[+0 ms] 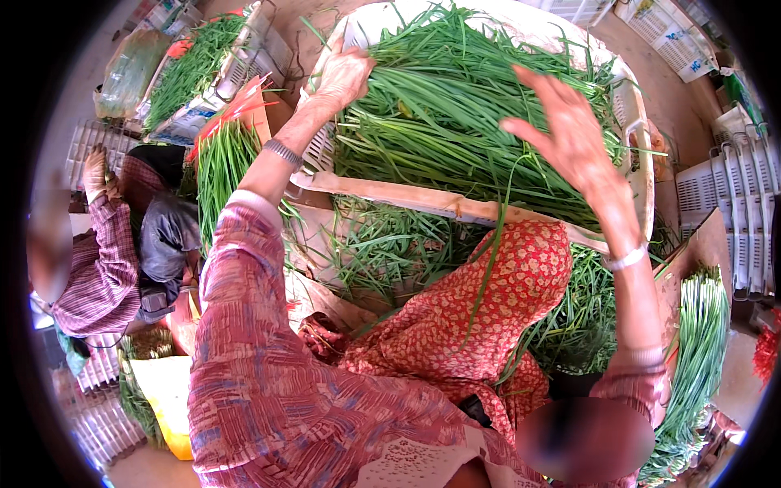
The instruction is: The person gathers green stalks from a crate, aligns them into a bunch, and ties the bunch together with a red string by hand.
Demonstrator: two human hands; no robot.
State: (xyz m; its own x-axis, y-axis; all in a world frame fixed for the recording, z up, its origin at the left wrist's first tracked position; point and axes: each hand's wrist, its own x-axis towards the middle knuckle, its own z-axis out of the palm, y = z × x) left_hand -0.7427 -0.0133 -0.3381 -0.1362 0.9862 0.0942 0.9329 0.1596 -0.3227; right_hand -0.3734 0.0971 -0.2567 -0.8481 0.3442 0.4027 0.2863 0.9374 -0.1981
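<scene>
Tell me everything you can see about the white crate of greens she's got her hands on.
The white plastic crate has slotted, perforated walls and rounded corners. It sits tilted, raised across the person's lap, and is heaped above its rim with long, thin green chive-like leaves lying roughly parallel. The left hand grips the crate's left edge on top of the greens; the right hand is spread open over the pile. More loose greens lie below it.

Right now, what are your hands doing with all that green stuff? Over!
Left hand gripping the green stalks at the crate's left edge. Right hand open, fingers spread above the pile. A knee in red cloth below the crate.
</scene>
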